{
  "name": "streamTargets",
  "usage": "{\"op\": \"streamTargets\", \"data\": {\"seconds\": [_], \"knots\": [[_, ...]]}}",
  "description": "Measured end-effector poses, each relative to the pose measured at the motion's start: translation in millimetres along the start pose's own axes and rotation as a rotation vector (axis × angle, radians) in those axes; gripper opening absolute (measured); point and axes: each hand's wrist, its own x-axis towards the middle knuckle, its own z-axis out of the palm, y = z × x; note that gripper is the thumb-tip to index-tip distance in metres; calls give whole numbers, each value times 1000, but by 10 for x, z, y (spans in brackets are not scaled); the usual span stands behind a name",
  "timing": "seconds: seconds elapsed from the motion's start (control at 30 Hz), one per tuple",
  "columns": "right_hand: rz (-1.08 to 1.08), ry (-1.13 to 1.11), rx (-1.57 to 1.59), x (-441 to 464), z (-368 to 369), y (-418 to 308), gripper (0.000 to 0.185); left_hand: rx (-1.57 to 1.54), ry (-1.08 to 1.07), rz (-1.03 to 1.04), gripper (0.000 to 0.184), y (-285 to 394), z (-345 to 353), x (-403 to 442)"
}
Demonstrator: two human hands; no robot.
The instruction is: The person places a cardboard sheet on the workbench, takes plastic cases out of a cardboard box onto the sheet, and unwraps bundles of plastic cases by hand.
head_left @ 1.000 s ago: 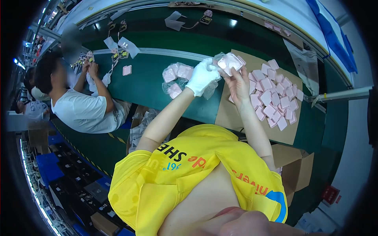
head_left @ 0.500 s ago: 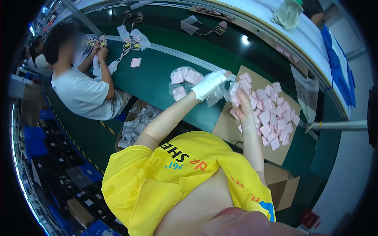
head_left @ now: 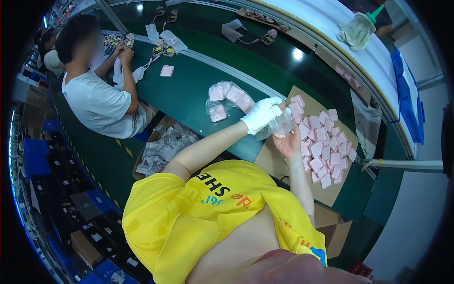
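Observation:
My left hand [head_left: 263, 115], in a white glove, grips a clear plastic bag [head_left: 281, 123] by its upper side. Under and beside that bag is my bare right hand [head_left: 289, 143], palm partly turned up, its fingers closed against the bag. Something pale pink shows through the plastic, though its outline is partly hidden by fingers. To the right of both hands, a loose heap of pink rounded-square pieces [head_left: 325, 147] lies on a cardboard sheet [head_left: 269, 158]. Several similar pieces in clear bags [head_left: 240, 99] rest on the green table left of my gloved hand.
A person in a white shirt [head_left: 101, 102] works at the table's left with small devices [head_left: 163, 50]. One pink piece [head_left: 167, 71] lies nearby. A box of crumpled plastic bags [head_left: 165, 149] stands below the table edge. A metal rail [head_left: 227, 73] runs behind the table.
My two hands have come closer together around the bag. The right hand has lowered slightly and turned its palm up; the left has shifted a little right and down.

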Motion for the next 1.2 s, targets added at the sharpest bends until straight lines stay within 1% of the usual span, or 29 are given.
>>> {"op": "streamTargets", "data": {"seconds": [0.03,0.13,0.17,0.23,0.27,0.3,0.37,0.4,0.43,0.47,0.5,0.53,0.57,0.6,0.63,0.67,0.7,0.73,0.77,0.8,0.83,0.87,0.9,0.97,1.0,1.03,1.1,1.13,1.2], "knots": [[4,2,-2,-8,-30,10,45,-2,4,0,32,-43,15,18],[27,18,-136,23,-270,-1,50,2,183,16,22,-236,-10,103],[28,19,-134,26,-416,-77,50,3,183,13,22,-183,-47,95],[-216,315,-491,-38,-706,-377,53,20,118,-128,19,-40,-202,40],[-390,497,-825,-137,-698,-494,59,28,86,-199,18,-5,-274,-2],[-564,675,-1160,-237,-684,-609,66,27,90,-204,18,-18,-332,-41],[-1034,1128,-1874,-392,-831,-874,79,389,138,-250,20,-110,-439,-122],[-1006,1203,-1899,-484,-907,-1001,84,571,157,-269,21,-173,-497,-147],[-976,1280,-1922,-565,-990,-1110,89,572,152,-274,21,-349,-588,-158],[-966,1288,-1919,-614,-1055,-1188,89,513,210,-132,22,-602,-698,-167],[-897,1341,-1966,-640,-1115,-1245,89,453,267,6,25,-675,-769,-179],[-818,1394,-2011,-655,-1190,-1276,89,455,257,-9,25,-740,-871,-143],[-725,1449,-2055,-700,-1285,-1263,90,309,254,-59,31,-732,-939,-117],[-683,1466,-2052,-739,-1393,-1249,90,160,251,-115,38,-758,-958,-154],[-761,1460,-1969,-727,-1477,-1266,91,157,239,-141,38,-701,-934,-205],[-855,1449,-1878,-690,-1505,-1273,93,188,247,-245,39,-528,-919,-193],[-846,1462,-1869,-678,-1534,-1252,93,222,256,-345,40,-357,-905,-166],[-954,1508,-1955,-648,-1488,-1198,93,256,268,-442,41,-279,-907,-129],[-1069,1549,-2039,-610,-1442,-1136,93,261,261,-444,41,-313,-904,-98],[-1186,1586,-2125,-561,-1380,-1069,94,625,201,-210,38,-395,-884,-69],[-1183,1592,-2122,-488,-1292,-995,94,977,133,40,36,-482,-852,-34],[-1283,1393,-2156,-399,-1207,-899,92,1316,58,304,33,-565,-821,6],[-1376,1190,-2178,-303,-1124,-783,90,1315,54,304,33,-637,-776,98],[-1254,857,-2249,-78,-1022,-481,86,1538,-258,-49,35,-753,-644,380],[-1092,751,-2201,8,-947,-318,80,1634,-412,-229,38,-777,-602,474],[-941,645,-2141,106,-841,-160,75,1639,-405,-217,38,-735,-565,496],[-779,568,-1963,267,-670,115,63,1550,-353,-210,43,-526,-445,442],[-797,561,-1964,302,-557,153,63,1505,-329,-209,46,-406,-371,388],[-517,482,-1129,325,-331,205,54,1301,-281,-116,53,-132,-156,248]]}}
